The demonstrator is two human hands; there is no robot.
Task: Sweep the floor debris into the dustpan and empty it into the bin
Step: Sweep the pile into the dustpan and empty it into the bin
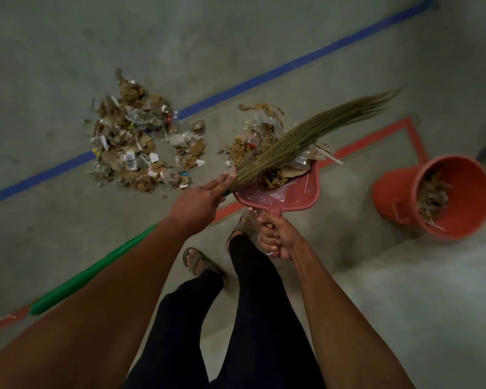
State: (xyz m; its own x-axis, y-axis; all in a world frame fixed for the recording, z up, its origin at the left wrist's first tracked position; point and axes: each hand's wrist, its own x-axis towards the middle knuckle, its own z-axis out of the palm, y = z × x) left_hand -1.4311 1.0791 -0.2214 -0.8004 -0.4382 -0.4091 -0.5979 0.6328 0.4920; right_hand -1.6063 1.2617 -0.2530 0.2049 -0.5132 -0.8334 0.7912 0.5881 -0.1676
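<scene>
Pink dustpan (292, 192) in right hand (278, 237)

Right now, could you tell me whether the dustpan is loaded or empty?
Loaded: the dustpan carries debris, with the broom bristles lying across it.

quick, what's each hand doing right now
Left hand: fingers straight, resting along the broom.
Right hand: gripping the dustpan handle.

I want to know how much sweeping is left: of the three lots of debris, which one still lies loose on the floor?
The big debris pile across the blue line, left of the dustpan. The other two lots sit inside the dustpan and the orange bin.
</scene>
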